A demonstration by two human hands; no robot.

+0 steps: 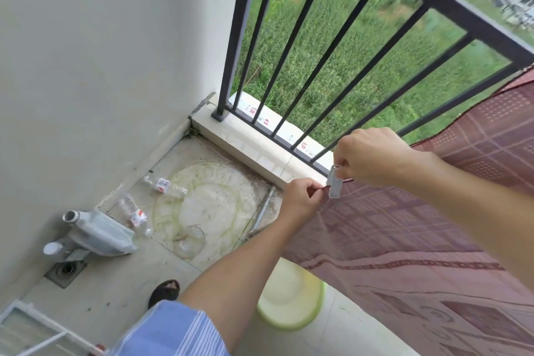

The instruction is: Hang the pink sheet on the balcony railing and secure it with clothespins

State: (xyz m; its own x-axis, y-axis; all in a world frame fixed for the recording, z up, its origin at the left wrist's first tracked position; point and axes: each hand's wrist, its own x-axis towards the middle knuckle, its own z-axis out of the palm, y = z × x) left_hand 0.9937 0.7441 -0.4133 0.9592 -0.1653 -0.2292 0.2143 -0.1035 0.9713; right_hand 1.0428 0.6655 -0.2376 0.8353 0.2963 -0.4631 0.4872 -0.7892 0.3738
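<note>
— While the left hand [300, 201] pinches the pink sheet [419, 228] at its corner edge, what does the right do?

— The right hand [372, 157], knuckles up, squeezes a grey clothespin [335, 183] onto that edge. Both forearms reach forward. The sheet drapes from the railing [450, 6] at right.

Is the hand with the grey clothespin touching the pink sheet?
Cannot tell. In the head view the right hand pinches the clothespin, which overlaps the pink sheet edge; finger contact is hidden.
</note>
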